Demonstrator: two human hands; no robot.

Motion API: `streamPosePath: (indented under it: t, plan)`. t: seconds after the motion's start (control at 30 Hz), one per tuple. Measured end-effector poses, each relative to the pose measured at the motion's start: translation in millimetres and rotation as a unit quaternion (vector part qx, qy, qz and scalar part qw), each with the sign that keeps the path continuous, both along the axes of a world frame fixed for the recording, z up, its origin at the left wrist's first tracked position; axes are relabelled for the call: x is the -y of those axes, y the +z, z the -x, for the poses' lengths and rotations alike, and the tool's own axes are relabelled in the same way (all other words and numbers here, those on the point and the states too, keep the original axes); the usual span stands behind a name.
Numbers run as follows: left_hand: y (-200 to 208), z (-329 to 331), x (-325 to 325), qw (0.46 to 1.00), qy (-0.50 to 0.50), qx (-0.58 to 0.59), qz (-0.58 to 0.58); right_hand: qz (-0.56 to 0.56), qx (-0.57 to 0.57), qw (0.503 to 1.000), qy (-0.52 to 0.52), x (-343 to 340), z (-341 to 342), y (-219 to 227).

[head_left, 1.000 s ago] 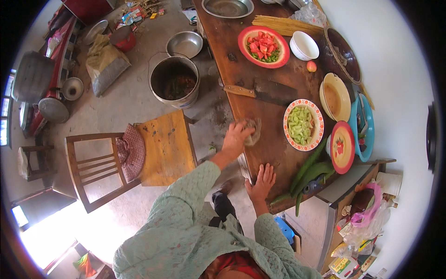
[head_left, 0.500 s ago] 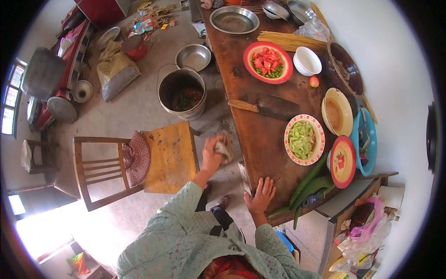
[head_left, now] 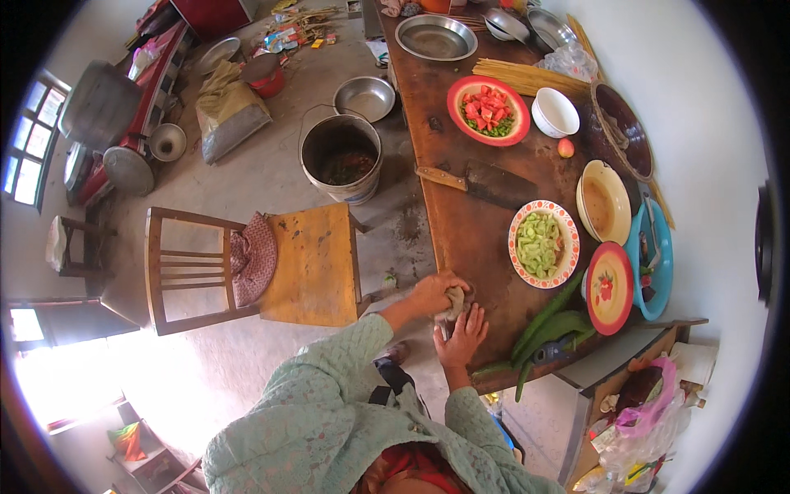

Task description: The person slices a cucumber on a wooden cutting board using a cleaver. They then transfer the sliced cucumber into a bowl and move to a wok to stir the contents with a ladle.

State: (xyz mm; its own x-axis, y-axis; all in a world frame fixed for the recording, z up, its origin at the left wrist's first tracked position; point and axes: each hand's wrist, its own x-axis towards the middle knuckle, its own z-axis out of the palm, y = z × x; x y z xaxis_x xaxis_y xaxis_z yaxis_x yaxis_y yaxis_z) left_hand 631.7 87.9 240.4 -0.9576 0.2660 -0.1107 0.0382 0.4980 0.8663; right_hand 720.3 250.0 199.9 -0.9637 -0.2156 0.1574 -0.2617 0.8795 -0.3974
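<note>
My left hand [head_left: 432,294] is closed on a greyish-brown cloth [head_left: 452,305] at the near left edge of the wooden table [head_left: 492,317]. Close beside it, my right hand [head_left: 459,341] rests on the table's near corner with its fingers stretched out. To the right of my right hand lie long green cucumbers [head_left: 550,329]. Farther back stands a patterned bowl of chopped green vegetable pieces [head_left: 536,244]. Beyond that, a cleaver [head_left: 490,183] lies flat, its wooden handle toward the table's left edge.
A wooden chair [head_left: 313,263] with a reddish cloth over its seat stands to the left. On the floor are a bucket [head_left: 341,165] and a metal basin [head_left: 364,97]. Along the wall side sit a red-rimmed plate [head_left: 609,288], a blue basin [head_left: 656,288] and a cream bowl [head_left: 603,202].
My left hand has brought the cloth from beside the table onto its edge, next to my right hand. The right hand stays at the corner. The whole view has shifted slightly.
</note>
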Motion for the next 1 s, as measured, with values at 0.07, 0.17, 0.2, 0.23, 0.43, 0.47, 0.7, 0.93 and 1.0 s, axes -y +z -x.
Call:
streamPosePath:
  t: [0.07,0.17,0.2,0.23,0.43,0.47,0.7,0.93,1.0]
  plan:
    - [5,-16,-16,0.995,0.048,0.014,-0.091,-0.004,-0.016,1.0,0.018,-4,-2,-7]
    - [8,-19,-29,0.991,0.071,-0.042,-0.106,0.009,-0.028,1.0,0.007,0,-2,2]
    - [11,-19,-30,0.989,0.075,-0.08,-0.104,0.017,-0.011,1.0,-0.004,-1,-3,-2]
    - [14,-19,-30,0.994,0.077,-0.058,-0.058,0.025,0.006,1.0,-0.014,-2,-3,-8]
    - [27,-40,-18,0.991,0.089,-0.051,0.081,0.055,-0.046,0.997,-0.038,-3,-2,-22]
    - [19,-51,-11,0.989,0.099,-0.085,0.066,0.057,-0.061,0.996,-0.035,-3,-3,-27]
    - [15,-191,52,0.979,0.156,-0.051,0.119,0.046,-0.043,0.997,-0.035,-3,-4,-26]
    - [50,-301,82,0.956,0.272,0.069,0.082,0.062,-0.055,0.996,-0.038,-5,-2,-27]
    - [52,-319,91,0.948,0.3,0.082,0.067,0.06,-0.057,0.996,-0.035,-4,-2,-28]
